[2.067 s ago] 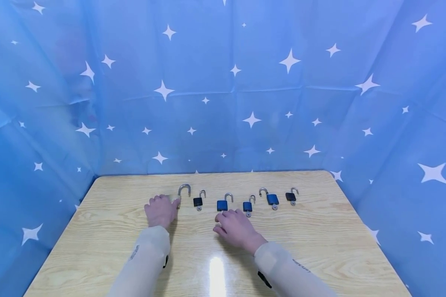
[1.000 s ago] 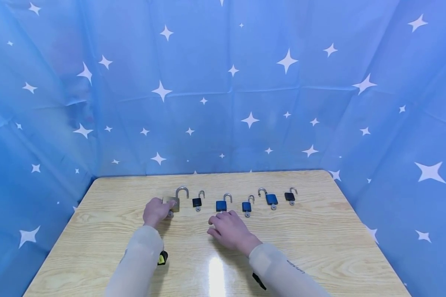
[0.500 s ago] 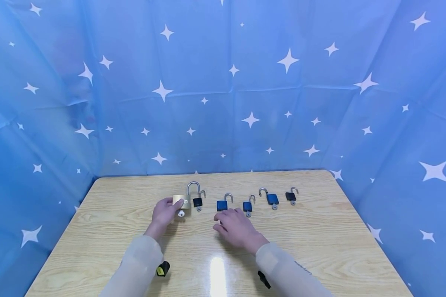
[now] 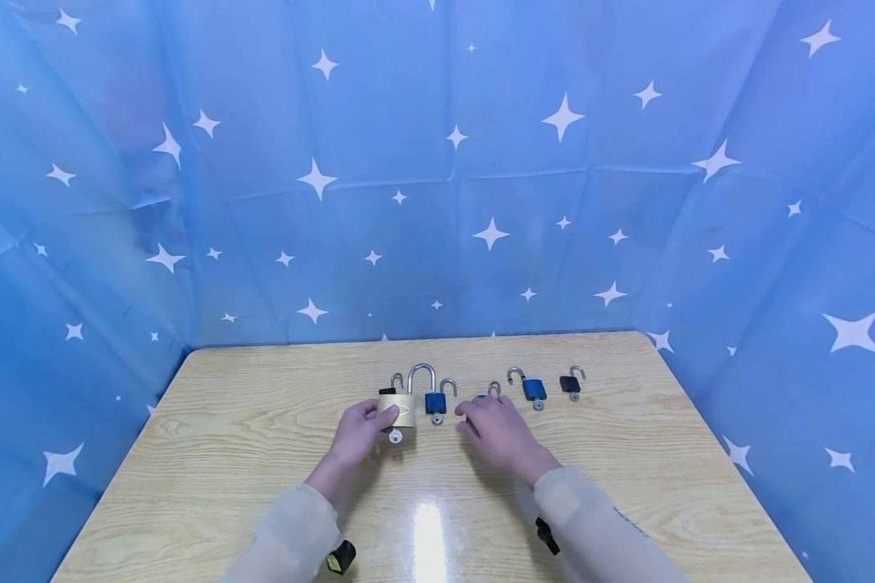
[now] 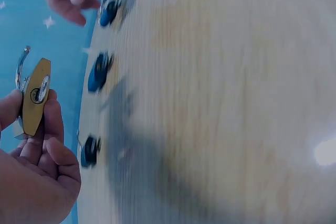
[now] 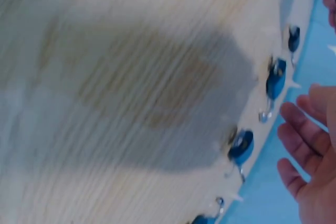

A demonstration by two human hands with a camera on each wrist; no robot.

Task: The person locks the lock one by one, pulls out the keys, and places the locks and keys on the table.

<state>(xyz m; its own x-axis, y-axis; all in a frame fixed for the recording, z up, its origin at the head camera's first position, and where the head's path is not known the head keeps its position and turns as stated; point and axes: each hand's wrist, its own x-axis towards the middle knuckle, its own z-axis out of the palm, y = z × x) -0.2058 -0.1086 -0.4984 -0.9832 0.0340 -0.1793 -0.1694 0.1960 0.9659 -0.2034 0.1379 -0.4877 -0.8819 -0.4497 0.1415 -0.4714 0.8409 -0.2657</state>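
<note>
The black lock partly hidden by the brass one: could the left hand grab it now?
Probably not: the left hand is close, but it holds the brass lock, which also covers part of the black lock in the head view. The hand would likely need to let go first.

We see a brass padlock (image 4: pixel 405 410), key (image 4: pixel 395 436) in its base and silver shackle (image 4: pixel 421 366) swung open, pinched shackle-up in the left hand (image 4: pixel 357 433) above the wooden tabletop (image 4: pixel 226 453), and a blue padlock (image 4: pixel 489 390) mostly hidden by the right hand (image 4: pixel 497 425).

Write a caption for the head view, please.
Left hand holds a gold open padlock; smaller padlocks lie on the table.
</note>
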